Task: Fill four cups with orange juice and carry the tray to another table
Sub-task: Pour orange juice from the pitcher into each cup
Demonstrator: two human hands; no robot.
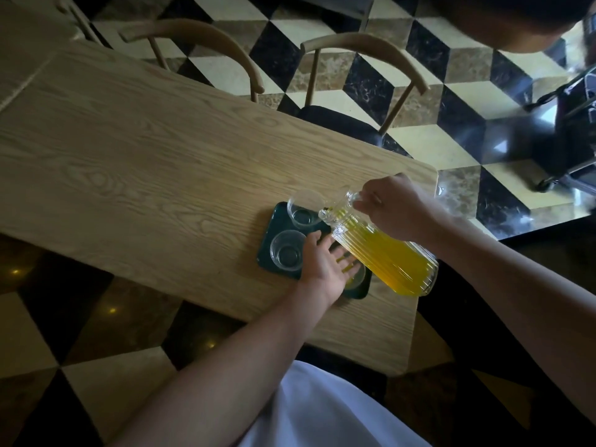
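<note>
A single wide-angle view comes from the person's head, looking forward and steeply down. It stands close above the near end of the desk [135, 162], whose length runs slantwise across the frame from upper left to lower right. Both forearms enter from the bottom edge and reach inward, the hands near the middle. The wide lens bends the edges, taking in chairs [364, 79] beyond the desk and the chequered floor [416, 37] around it.

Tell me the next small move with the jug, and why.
Probably tip the jug further over the far cup: the right hand holds it tilted, spout at that cup's rim, yet the cup looks empty. The left hand steadies the tray.
</note>
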